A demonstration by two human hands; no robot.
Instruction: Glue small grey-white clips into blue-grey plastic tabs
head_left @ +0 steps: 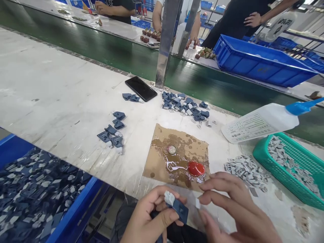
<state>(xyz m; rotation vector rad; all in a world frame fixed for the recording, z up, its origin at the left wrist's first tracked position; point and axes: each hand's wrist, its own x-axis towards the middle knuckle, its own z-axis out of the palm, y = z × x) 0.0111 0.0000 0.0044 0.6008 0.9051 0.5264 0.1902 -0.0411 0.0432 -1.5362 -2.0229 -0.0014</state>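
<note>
Near the table's front edge, my left hand [158, 214] is closed around a dark blue plastic part [180, 210] with a light grey piece [169, 198] at its upper end. Just to the right, my right hand [227, 206] pinches a small whitish piece [197, 203] between thumb and fingers, a little apart from the blue part. Beyond both hands lies a glue-stained cardboard sheet [157, 158], bearing a red puddle or cap [195, 168] and a small round pale blob [172, 150]. Loose small grey pieces [246, 170] are heaped beside my right hand.
A green basket [263, 158] of grey pieces stands right, a white glue bottle [260, 123] leaning over it. Blue parts [186, 104] and a phone [141, 88] lie farther back. A blue bin [83, 199] sits lower left. Past a metal post [164, 47] and green conveyor [101, 54], people work.
</note>
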